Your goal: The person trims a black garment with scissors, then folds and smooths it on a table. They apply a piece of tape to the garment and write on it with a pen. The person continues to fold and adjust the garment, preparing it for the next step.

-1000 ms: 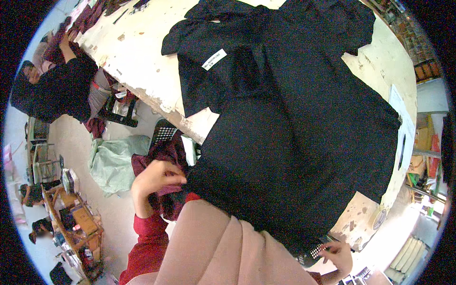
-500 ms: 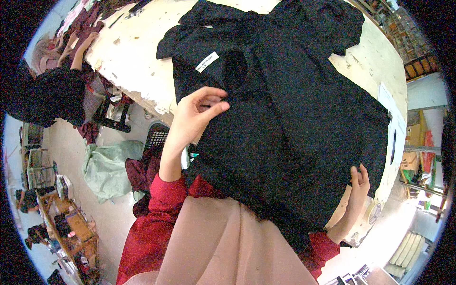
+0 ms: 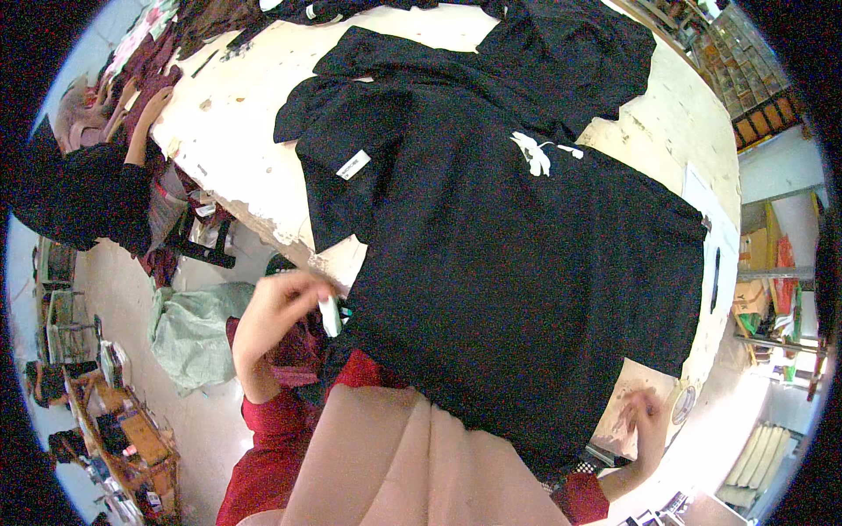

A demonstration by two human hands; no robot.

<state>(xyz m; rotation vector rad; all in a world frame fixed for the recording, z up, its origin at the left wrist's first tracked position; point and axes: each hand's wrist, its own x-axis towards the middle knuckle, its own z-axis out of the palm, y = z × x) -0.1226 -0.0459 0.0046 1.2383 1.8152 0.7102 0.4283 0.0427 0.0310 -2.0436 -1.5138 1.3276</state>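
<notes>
A black garment [image 3: 517,289] lies spread over the pale table and hangs over its near edge toward me. It bears a small white label [image 3: 353,165] at its left part and a white motif [image 3: 532,154] at its upper right. My left hand [image 3: 285,302] is beyond the garment's left edge, fingers curled together. Against its fingertips is a small elongated white thing [image 3: 330,316], whose kind I cannot make out. My right hand [image 3: 645,416] is off the garment's lower right edge, over the table; motion blurs its fingers.
A roll of tape [image 3: 686,401] is by my right hand. White paper [image 3: 712,228] with a dark pen-like thing lies at the table's right. More dark cloth [image 3: 215,22] lies at the far edge. On the left, another person [image 3: 101,184] handles maroon cloth; a pale green sack [image 3: 197,333] is on the floor.
My left hand has moved down and left off the garment; my right hand has dropped lower. The garment lies flatter, its dark oval opening no longer visible, and the white motif now shows.
</notes>
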